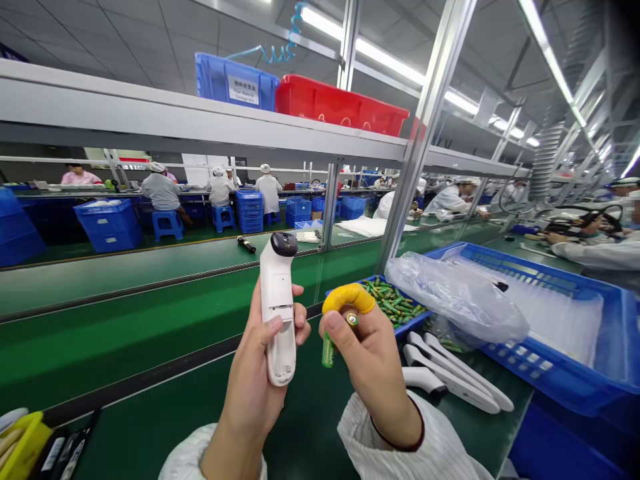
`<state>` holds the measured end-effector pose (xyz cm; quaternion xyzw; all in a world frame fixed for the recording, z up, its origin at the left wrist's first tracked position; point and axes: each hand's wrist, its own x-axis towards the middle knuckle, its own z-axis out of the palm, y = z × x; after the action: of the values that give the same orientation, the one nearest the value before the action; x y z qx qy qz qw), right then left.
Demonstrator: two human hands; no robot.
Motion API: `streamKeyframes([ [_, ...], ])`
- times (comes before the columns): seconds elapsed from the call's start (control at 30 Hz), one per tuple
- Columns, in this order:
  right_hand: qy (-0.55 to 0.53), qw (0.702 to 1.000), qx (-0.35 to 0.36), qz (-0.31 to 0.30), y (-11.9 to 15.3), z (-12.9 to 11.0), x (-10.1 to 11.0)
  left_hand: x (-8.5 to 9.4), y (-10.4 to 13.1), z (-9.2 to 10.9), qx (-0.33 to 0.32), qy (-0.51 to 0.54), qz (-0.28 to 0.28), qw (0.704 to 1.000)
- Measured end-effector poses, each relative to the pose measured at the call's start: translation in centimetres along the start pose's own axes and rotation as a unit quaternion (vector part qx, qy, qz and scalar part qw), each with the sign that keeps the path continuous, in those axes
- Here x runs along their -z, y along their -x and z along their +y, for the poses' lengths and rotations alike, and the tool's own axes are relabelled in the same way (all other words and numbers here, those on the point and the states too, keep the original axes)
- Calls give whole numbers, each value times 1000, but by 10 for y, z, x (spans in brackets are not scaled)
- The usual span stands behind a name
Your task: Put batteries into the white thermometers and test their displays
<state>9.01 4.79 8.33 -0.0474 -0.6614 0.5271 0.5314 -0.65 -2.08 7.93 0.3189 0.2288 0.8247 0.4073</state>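
Note:
My left hand is wrapped round a white handheld thermometer with a black head, held upright. Its lower section shows an open hollow facing me, and my left thumb rests at the hollow's edge. To the right, my right hand pinches green batteries between thumb and index finger; one end faces me, and how many are held is partly hidden. A yellow finger cot covers that index finger. The batteries are apart from the thermometer. Just behind my right hand stands a blue tray of loose green batteries.
Several white thermometer bodies lie right of my right hand. Beyond them is a large blue crate with a clear plastic bag. A yellow container sits lower left. Overhead, a shelf carries blue and red bins. Co-workers sit at benches beyond.

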Motion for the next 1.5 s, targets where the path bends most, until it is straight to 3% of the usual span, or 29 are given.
streamKeyframes([
  [0.13,111,991,76,25,12,3,-10,-7,4,-9,-28,6,45,999],
  [0.3,266,942,201,37,20,7,-18,-17,14,-15,-38,37,89,995],
  [0.37,247,947,204,14,21,8,-22,-20,17,-13,-67,34,106,992],
  [0.57,130,983,123,-27,22,12,-26,-22,20,-4,-110,19,136,984],
  [0.77,222,934,223,-166,18,10,-28,-13,12,13,-199,32,211,956],
  [0.83,242,928,229,-166,17,5,-27,-10,8,15,-181,42,199,962],
  [1.0,174,955,182,-156,13,-6,-14,-6,5,9,-80,62,97,990],
  [1.13,135,976,151,-79,13,-8,-7,-5,4,7,-130,35,70,988],
  [1.2,99,984,131,-69,15,-8,-8,-5,3,7,-155,21,74,985],
  [1.4,135,975,114,-139,18,-12,-18,-2,3,8,-204,-17,121,971],
  [1.5,137,976,76,-150,17,-9,-19,-2,3,8,-221,-51,110,968],
])
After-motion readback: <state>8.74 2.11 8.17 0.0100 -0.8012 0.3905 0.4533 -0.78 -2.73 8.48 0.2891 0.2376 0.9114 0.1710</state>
